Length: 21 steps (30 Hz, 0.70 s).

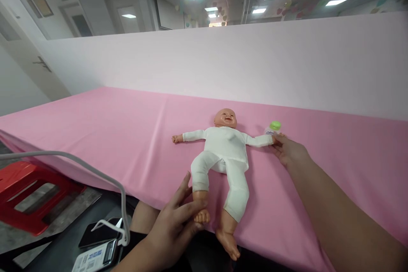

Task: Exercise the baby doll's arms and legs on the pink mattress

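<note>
A baby doll [225, 148] with a cloth body and white sleeves and legs lies on its back, face up, arms spread. Its feet point toward me, at the table's near edge. My left hand [178, 216] is closed around the foot on the left, fingers over the ankle and thumb beneath. At the right, my right hand [287, 148] pinches the doll's outstretched hand. Just behind those fingers stands a small clear container with a green cap [275, 125], its lower part partly hidden by the doll's hand.
A pink cloth [127, 131] covers the table, with a low white wall [223, 68] behind it and glass above. Lower left are a red stool [28, 195], a white cable [92, 172], a dark phone [98, 231] and a labelled device [95, 257].
</note>
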Motion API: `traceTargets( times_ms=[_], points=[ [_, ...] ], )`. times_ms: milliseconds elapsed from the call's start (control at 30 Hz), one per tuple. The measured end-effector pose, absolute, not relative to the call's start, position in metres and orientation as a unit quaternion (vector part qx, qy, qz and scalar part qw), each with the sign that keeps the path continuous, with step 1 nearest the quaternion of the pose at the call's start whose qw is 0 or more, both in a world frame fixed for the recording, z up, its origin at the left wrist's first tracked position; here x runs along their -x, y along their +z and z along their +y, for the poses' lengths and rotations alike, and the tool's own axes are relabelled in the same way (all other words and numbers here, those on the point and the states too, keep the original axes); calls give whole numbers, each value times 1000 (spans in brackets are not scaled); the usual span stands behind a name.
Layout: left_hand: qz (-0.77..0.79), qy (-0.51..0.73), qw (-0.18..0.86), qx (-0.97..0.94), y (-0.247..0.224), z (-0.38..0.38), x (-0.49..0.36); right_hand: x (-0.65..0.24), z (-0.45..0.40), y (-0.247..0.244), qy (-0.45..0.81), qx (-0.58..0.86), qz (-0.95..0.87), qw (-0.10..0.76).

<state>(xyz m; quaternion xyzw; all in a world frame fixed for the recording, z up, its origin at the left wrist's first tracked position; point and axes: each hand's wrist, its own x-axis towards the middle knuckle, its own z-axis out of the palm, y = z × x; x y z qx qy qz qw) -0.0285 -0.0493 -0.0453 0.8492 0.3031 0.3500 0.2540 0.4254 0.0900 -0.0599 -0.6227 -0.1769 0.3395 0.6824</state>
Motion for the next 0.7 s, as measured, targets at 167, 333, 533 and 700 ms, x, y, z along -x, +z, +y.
traceTargets(
  times_ms=[167,333,533,700],
  points=[
    [306,357,280,-837,-14,-36,20,-369,66,-15,249,544,-273,753],
    [265,334,375,-823,2,-14,2,-306,49,-4,122,544,-486,673],
    [199,351,379,-833,4,10,-15,-281,55,-26,-33,537,-719,440],
    [176,368,363,-838,1,23,-26,-279,59,-30,-89,488,-787,367]
  ],
)
